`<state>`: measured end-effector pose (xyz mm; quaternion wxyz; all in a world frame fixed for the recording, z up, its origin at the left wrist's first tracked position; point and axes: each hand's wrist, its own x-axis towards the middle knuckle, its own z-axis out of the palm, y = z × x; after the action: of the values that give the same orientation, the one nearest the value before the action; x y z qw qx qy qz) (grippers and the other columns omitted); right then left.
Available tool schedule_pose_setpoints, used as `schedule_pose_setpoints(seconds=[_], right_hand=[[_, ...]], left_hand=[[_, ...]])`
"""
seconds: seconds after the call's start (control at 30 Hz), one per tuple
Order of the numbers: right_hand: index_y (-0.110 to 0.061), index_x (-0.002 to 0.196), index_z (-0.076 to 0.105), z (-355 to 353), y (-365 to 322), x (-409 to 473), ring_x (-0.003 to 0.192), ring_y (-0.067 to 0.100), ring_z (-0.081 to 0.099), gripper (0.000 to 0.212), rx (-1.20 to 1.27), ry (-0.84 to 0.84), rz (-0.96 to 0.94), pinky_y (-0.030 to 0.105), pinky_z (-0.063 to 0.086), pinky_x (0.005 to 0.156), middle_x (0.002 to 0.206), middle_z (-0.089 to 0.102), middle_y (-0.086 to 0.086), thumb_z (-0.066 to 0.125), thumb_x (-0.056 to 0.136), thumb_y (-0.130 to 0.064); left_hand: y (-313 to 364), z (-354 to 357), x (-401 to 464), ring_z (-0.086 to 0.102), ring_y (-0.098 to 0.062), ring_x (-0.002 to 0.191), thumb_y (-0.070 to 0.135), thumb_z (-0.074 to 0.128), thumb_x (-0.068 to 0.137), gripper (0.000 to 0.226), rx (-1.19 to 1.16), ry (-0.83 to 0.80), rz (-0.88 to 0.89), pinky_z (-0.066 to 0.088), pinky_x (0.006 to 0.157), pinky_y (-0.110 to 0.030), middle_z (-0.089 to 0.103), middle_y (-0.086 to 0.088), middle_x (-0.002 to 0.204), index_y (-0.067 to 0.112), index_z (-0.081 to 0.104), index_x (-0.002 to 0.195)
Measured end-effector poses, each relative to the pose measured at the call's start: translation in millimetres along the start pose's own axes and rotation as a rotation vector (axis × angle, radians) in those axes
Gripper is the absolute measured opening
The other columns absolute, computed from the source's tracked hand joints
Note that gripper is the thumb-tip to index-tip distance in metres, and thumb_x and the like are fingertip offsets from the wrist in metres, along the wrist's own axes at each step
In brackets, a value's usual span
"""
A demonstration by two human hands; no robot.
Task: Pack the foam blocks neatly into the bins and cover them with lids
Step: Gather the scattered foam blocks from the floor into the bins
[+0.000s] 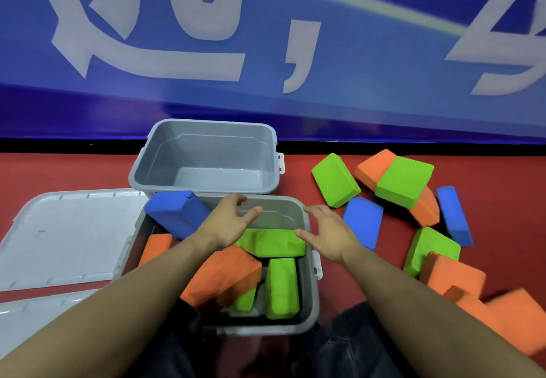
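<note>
Your dark trouser legs (348,345) sit nearest, just below the near grey bin (310,304), and both your forearms reach forward over it. Your left hand (226,224) hovers above the bin's far half with fingers relaxed and slightly spread, gripping nothing. Your right hand (331,237) lies over the bin's right rim, fingers straight and loosely apart, its thumb tip touching or just beside the green block (274,243) that lies flat across the middle of the bin; you cannot tell which.

Inside that bin you have a large orange block (227,274) tilted across the left half, an upright green block (282,287) near the right wall, another green piece (243,301) partly hidden under the orange one, and a smaller orange block (155,247) against the left wall. A blue block (177,213) leans tilted over the bin's far left corner.

Just beyond stands a second grey bin (204,156), touching or nearly touching the first. To your left two pale lids (62,236) lie flat on the red floor (44,171).

To your right, loose blocks are scattered on the floor: green (335,179), a green one on orange (404,181), blue (363,221), another blue (453,215), and a near heap of orange (455,274). A blue banner (266,106) with white lettering runs along the far side.
</note>
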<state>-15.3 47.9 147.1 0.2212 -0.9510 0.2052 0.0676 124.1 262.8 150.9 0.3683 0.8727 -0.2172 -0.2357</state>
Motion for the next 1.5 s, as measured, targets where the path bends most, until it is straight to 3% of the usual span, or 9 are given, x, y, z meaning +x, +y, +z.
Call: schedule_pose_setpoints(seconds=[0.2, 0.43, 0.6, 0.83, 0.93, 1.07, 1.23, 1.4, 1.5], right_hand=[[-0.020, 0.154, 0.039, -35, 93, -1, 0.141, 0.026, 0.041, 0.076, 0.016, 0.006, 0.185, 0.041, 0.036, 0.115, 0.156, 0.039, 0.005, 0.062, 0.092, -0.058], [-0.003, 0.149, 0.042, -13, 264, 25, 0.137, 0.031, 0.048, 0.083, 0.456, 0.152, 0.616, 0.035, 0.037, 0.112, 0.149, 0.049, 0.020, 0.074, 0.087, -0.049], [-0.001, 0.155, 0.024, 7, 362, 109, 0.143, 0.029, 0.042, 0.102, 0.752, 0.364, 0.834, 0.032, 0.032, 0.114, 0.156, 0.042, 0.018, 0.076, 0.084, -0.053], [0.001, 0.149, 0.033, 32, 425, 214, 0.132, 0.031, 0.051, 0.113, 1.034, 0.653, 1.071, 0.037, 0.037, 0.112, 0.146, 0.051, 0.013, 0.069, 0.074, -0.076], [-0.002, 0.131, 0.061, 31, 440, 230, 0.099, 0.026, 0.061, 0.119, 1.189, 0.744, 1.060, 0.037, 0.049, 0.091, 0.118, 0.067, 0.005, 0.066, 0.052, -0.091], [0.000, 0.121, 0.065, 35, 439, 210, 0.103, 0.028, 0.066, 0.121, 1.093, 0.800, 1.114, 0.047, 0.053, 0.098, 0.115, 0.069, 0.006, 0.064, 0.048, -0.095], [-0.010, 0.086, 0.069, 36, 407, 149, 0.080, 0.027, 0.058, 0.113, 1.135, 0.791, 1.098, 0.049, 0.051, 0.079, 0.095, 0.073, 0.010, 0.058, 0.027, -0.105], [-0.008, 0.099, 0.072, -3, 338, 79, 0.088, 0.030, 0.067, 0.115, 1.177, 0.822, 1.057, 0.053, 0.056, 0.093, 0.108, 0.075, 0.012, 0.062, 0.034, -0.102], [-0.012, 0.094, 0.073, -16, 314, 50, 0.088, 0.027, 0.068, 0.096, 1.171, 0.834, 1.006, 0.050, 0.056, 0.089, 0.106, 0.077, 0.008, 0.069, 0.041, -0.092]], left_hand=[[69, 79, 31, 0.055, -0.018, 0.126, 0.055, 0.058, 0.094, 0.064, -0.023, -0.064, 0.084, 0.040, 0.104, -0.029, 0.053, -0.003, 0.145, 0.014, 0.049, 0.143], [120, 268, 129, 0.060, -0.026, 0.119, 0.051, 0.066, 0.091, 0.064, -0.248, -0.171, -0.188, 0.044, 0.107, -0.036, 0.061, -0.010, 0.132, 0.009, 0.050, 0.136], [98, 390, 219, 0.049, -0.029, 0.134, 0.049, 0.072, 0.088, 0.083, -0.220, -0.190, -0.386, 0.035, 0.110, -0.032, 0.050, -0.018, 0.145, -0.001, 0.039, 0.145], [34, 491, 288, 0.034, -0.037, 0.143, 0.071, 0.073, 0.071, 0.117, -0.068, -0.228, -0.657, 0.029, 0.115, -0.039, 0.033, -0.022, 0.156, -0.001, 0.030, 0.152], [29, 508, 287, 0.040, -0.039, 0.138, 0.056, 0.082, 0.074, 0.104, -0.162, -0.151, -0.685, 0.034, 0.112, -0.040, 0.036, -0.024, 0.152, 0.000, 0.035, 0.148], [27, 509, 282, 0.060, -0.036, 0.119, 0.043, 0.084, 0.076, 0.071, -0.324, -0.133, -0.646, 0.048, 0.101, -0.039, 0.063, -0.020, 0.127, -0.003, 0.058, 0.123], [9, 514, 267, 0.071, -0.034, 0.097, 0.067, 0.069, 0.037, 0.097, -0.459, -0.024, -0.664, 0.058, 0.087, -0.045, 0.074, -0.016, 0.105, 0.003, 0.069, 0.109], [95, 387, 184, 0.070, -0.032, 0.092, 0.026, 0.079, 0.068, 0.041, -0.584, -0.040, -0.659, 0.058, 0.086, -0.044, 0.073, -0.016, 0.101, 0.004, 0.070, 0.102], [92, 371, 150, 0.066, -0.026, 0.086, 0.025, 0.083, 0.080, 0.042, -0.608, -0.111, -0.649, 0.057, 0.082, -0.039, 0.071, -0.018, 0.105, -0.002, 0.067, 0.109]])
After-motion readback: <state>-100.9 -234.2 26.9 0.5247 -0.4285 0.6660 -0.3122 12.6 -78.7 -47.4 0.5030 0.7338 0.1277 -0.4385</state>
